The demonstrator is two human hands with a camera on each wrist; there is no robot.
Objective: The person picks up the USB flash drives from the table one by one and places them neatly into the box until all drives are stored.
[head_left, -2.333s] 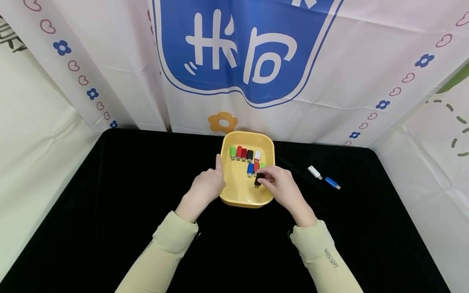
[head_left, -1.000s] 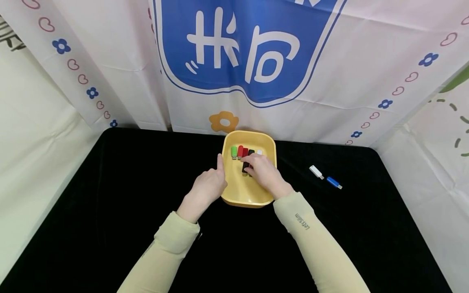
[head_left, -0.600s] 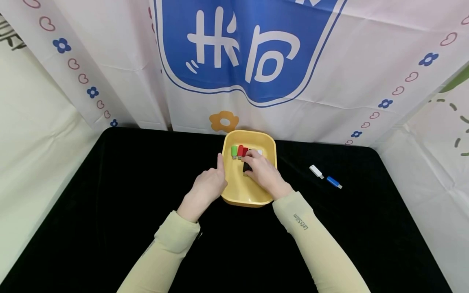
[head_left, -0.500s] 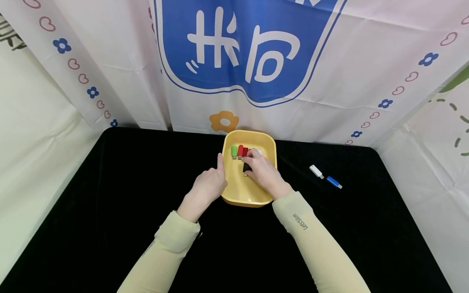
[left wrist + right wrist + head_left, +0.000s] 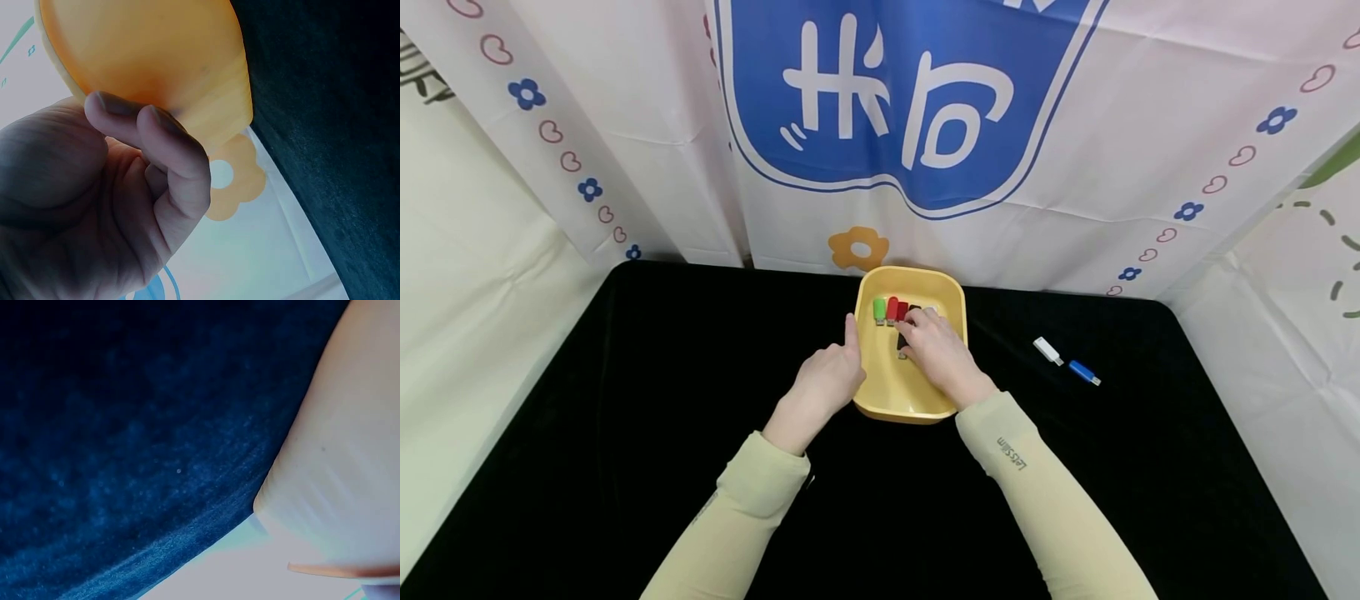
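Note:
A yellow plastic tray (image 5: 891,400) stands against the backdrop with a row of USB flash drives inside. From left to right I see a green drive (image 5: 879,310), a red drive (image 5: 892,308) and a dark red drive (image 5: 902,310). My right hand (image 5: 942,350) pinches a black USB flash drive (image 5: 902,342) just below that row; it covers most of the drives at the right. My left hand (image 5: 829,382) holds the tray's left side, index finger straight along the rim. In the left wrist view, curled fingers (image 5: 178,147) meet the tray's outer wall.
On the black tablecloth (image 5: 700,350), a white USB drive (image 5: 1047,351) and a blue USB drive (image 5: 1084,372) lie to the right of the tray. A printed cloth backdrop (image 5: 820,217) rises directly behind it. The right wrist view shows mostly dark cloth.
My right hand has carried the black drive from the tray's right side left and up, under the dark red one. Lately it shifts only slightly. My left hand stays put.

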